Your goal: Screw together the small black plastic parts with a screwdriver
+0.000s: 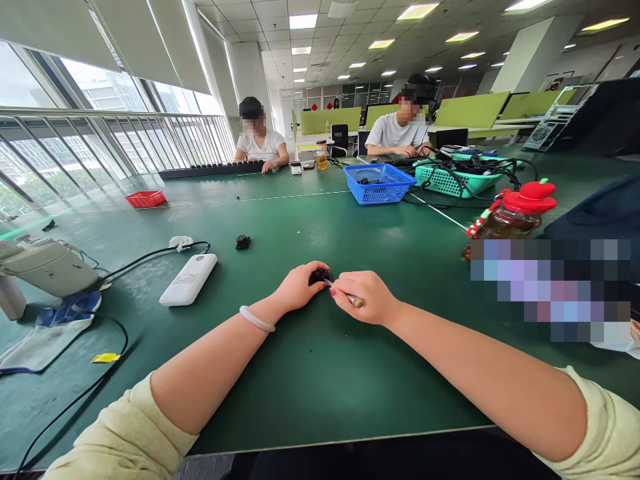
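Observation:
My left hand [296,288] is closed round a small black part [321,275], holding it above the green table [310,373]. A white bangle circles that wrist. In my right hand [369,292] is a slim hand tool [356,301] with a tan handle end, gripped like a pen. Its thin tip meets or nearly touches the black part; whether it is a brush or a screwdriver I cannot tell. Fingers hide much of both things. Farther off, to the left, lies another small black piece [243,242].
A white power bank [189,280] with a black cable lies left. Blue [379,185] and green baskets [457,180], the latter with tangled cables, stand beyond, with a red tray [145,199] far left. A red-lidded jar [520,210] is at right. Two people sit across.

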{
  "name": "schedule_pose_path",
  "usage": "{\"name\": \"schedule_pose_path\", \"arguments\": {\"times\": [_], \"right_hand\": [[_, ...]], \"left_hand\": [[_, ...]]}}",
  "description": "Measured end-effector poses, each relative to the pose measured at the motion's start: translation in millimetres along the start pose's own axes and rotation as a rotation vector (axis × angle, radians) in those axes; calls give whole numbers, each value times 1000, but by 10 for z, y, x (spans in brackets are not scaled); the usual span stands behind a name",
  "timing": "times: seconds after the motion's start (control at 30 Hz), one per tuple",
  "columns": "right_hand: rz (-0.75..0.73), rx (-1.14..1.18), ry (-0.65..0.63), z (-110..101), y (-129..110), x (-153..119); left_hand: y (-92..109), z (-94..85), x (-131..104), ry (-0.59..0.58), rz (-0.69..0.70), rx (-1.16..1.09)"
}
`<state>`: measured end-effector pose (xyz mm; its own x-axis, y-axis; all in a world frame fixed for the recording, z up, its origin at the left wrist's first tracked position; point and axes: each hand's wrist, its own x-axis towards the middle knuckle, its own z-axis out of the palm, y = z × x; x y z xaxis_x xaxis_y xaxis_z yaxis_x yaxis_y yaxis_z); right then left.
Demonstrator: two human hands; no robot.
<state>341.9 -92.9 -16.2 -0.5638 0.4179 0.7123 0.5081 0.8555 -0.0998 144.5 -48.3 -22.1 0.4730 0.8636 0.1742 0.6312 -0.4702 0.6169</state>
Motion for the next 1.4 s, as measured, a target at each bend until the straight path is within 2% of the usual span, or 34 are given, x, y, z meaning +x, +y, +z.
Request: {"name": "schedule_pose_path", "arguments": {"times": [0.23,0.3,0.37,0.43,0.5,0.63,0.73,0.83,0.9,1.07,1.2,1.3,1.4], "right_hand": [[-312,-279,-160,155,-74,-47],[-334,-293,-171,172,-80,-53],[-302,-256,-127,153,-61,-52],[-197,-148,-51,106,-25,-48],[-12,27,42,56,17,-42],[489,366,242,14,116,-9],[820,520,367,9,208,29],[948,596,447,-16,261,69],[926,621,415,-32,251,100],[780,529,205,15,170,214],[768,400,30,77,173,369],[732,281,-25,118,184,494],[684,171,-26,188,167,573]], "left_hand": [[2,11,1,17,-31,6],[2,12,-1,16,-33,12],[1,11,-3,16,-28,19],[2,9,-6,12,-20,13],[6,5,-9,7,-27,-15],[16,-1,-14,0,-79,-115],[25,-6,-21,-7,-92,-142],[30,-11,-29,-15,-81,-142],[26,-13,-34,-22,-73,-136],[3,-6,-32,-30,-46,-133],[12,1,-18,-28,-35,-139],[18,6,-11,-19,-25,-125],[-4,15,-10,-6,-9,-110]]}}
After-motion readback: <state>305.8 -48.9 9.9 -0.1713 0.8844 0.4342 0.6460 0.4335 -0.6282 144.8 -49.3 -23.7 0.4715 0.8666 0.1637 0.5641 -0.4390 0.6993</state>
